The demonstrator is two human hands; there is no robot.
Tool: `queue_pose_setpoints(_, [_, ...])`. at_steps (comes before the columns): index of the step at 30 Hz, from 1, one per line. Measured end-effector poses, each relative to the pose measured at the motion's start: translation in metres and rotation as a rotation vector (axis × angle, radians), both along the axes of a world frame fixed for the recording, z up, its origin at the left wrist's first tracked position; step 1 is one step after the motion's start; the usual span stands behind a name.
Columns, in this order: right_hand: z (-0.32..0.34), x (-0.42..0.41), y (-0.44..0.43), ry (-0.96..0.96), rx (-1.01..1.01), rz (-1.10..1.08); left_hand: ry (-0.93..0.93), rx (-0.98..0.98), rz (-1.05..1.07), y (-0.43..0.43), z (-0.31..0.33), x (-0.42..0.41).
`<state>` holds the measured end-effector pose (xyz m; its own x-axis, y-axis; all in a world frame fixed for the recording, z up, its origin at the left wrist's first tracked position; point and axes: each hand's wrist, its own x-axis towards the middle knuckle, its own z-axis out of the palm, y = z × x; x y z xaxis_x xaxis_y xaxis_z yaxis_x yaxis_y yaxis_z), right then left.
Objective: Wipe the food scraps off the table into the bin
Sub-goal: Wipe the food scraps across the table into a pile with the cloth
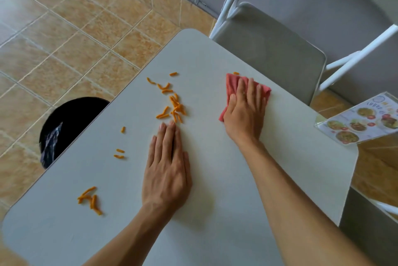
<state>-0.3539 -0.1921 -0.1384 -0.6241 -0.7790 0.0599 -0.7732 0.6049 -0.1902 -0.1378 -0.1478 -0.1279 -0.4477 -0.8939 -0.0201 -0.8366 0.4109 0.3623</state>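
Observation:
Orange food scraps [172, 102] lie scattered on the white table [237, 179], with a main pile near the middle, a few bits [119, 153] toward the left edge and a small cluster [90, 200] at the near left. One scrap [236, 73] sits just beyond the cloth. My right hand [245, 113] presses flat on a pink cloth [233, 85] near the table's far edge. My left hand [167, 171] lies flat on the table, fingers together, fingertips just short of the main pile. A black bin [71, 121] with a liner stands on the floor beside the table's left edge, partly hidden by it.
A grey folding chair [269, 50] with a white frame stands at the far side of the table. An acrylic menu stand [364, 121] sits at the table's right corner. Tan floor tiles [64, 39] surround the bin.

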Motion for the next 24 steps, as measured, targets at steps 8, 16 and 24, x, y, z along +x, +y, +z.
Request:
queue_pose_setpoints(8, [0.011, -0.014, 0.045, 0.025, 0.062, 0.612, 0.03, 0.009, -0.007, -0.001, 0.0, 0.001])
queue_pose_setpoints(16, [0.012, -0.036, -0.054, -0.038, 0.099, -0.165, 0.04, 0.024, -0.007, -0.001, 0.0, 0.0])
queue_pose_setpoints(24, [0.013, 0.084, -0.117, -0.089, 0.143, 0.569, 0.013, 0.033, -0.008, -0.002, 0.0, 0.001])
